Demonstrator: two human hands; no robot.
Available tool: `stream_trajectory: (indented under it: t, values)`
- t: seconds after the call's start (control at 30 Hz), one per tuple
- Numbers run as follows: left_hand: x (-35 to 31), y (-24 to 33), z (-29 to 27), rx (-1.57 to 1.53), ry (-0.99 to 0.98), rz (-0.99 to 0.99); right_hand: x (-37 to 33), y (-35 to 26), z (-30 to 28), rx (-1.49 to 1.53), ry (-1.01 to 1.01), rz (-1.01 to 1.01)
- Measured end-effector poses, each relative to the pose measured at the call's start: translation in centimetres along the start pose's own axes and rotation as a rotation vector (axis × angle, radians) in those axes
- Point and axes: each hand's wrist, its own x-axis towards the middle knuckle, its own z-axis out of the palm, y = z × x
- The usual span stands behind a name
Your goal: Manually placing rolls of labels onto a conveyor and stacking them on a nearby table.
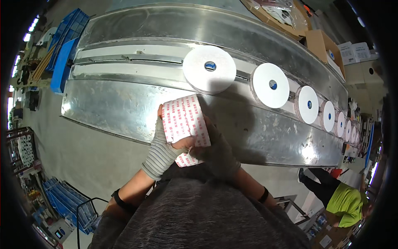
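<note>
Close to my body I hold a wide roll of tape (pixel 182 118), white with rows of red print on its outer face. My left hand (pixel 161 145), in a striped fingerless glove, grips its left side, with the thumb across the front. On the other side my right hand (pixel 215 145), gloved too and in shadow, closes round the roll near its lower right. Beyond the hands, a large white tape roll (pixel 209 79) with a blue-marked core rests on the rail of the metal table (pixel 107 99). A second white roll (pixel 270 86) is to its right.
Several more white rolls (pixel 306 104) line the rail toward the right. Blue plastic crates (pixel 66 45) stand at the table's left end. Cardboard boxes (pixel 323 45) are at the far right. Lower right, a person in a bright yellow-green top (pixel 346 203) is nearby.
</note>
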Motion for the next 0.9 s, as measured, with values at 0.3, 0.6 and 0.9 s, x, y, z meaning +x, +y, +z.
stream_trajectory:
  t: [0.3,0.6,0.9]
  values:
    - [-1.7,0.4,-14.0,0.179,0.268,-0.184,9.0,-0.6,-3.9,0.252,-0.292,-0.251]
    - [-0.3,-2.2,-12.5,0.032,0.478,-0.062,22.1,-1.2,4.0,-1.136,-0.078,-0.263]
    - [1.8,-1.8,-12.0,0.114,0.465,0.059,13.1,-2.4,8.4,-0.621,-0.247,-0.467]
